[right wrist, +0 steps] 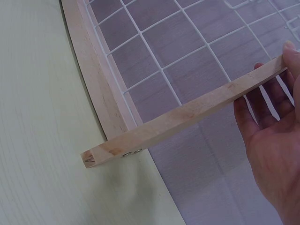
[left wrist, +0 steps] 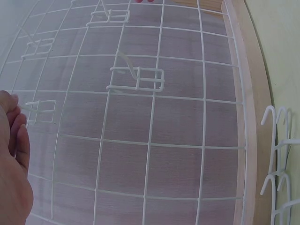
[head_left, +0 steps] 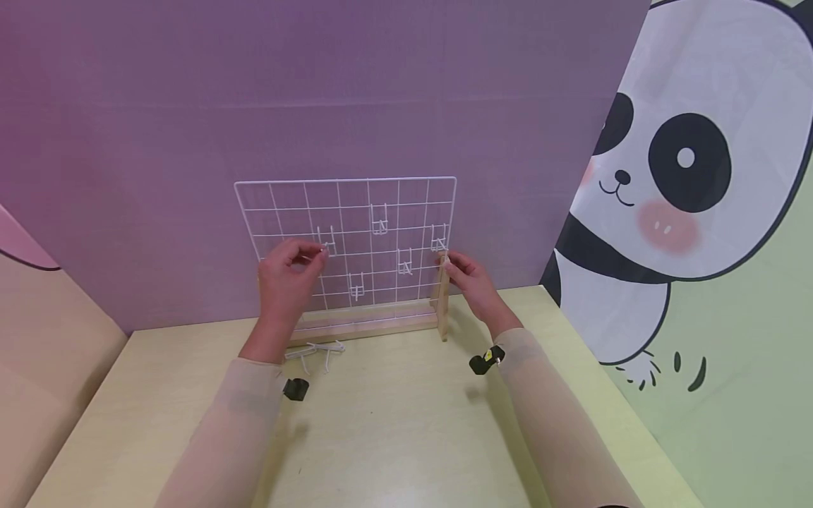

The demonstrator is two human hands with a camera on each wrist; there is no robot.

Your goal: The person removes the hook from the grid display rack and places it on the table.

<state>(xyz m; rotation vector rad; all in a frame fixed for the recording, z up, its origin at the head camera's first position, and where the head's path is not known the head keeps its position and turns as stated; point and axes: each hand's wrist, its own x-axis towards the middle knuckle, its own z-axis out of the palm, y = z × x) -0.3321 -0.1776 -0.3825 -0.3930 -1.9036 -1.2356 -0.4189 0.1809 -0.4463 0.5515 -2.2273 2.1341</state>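
Head view shows a white wire grid panel standing upright in a wooden base at the far edge of a pale yellow-green table, close against a purple backdrop. 5 small white wire hooks hang on the grid; the one nearest the left hand is the upper-left hook. The left hand's fingers are curled in front of the grid, fingertips meeting right beside that hook, though whether they actually pinch it cannot be told from here. In the left wrist view the same hand sits at the lower left edge with its fingers pressed together, just in front of the wires, near a hook on the grid.

The right hand is at the grid's right edge, its fingertips touching the top of the upright wooden post of the stand. In the right wrist view the hand holds the end of that wooden post with the thumb on top and the fingers extended behind it, the grid wires lying just behind.

Loose white hooks lie on the table in front of the base, just beside the left wrist. In the left wrist view these loose hooks show at the right edge. A panda print covers the wall on the right.
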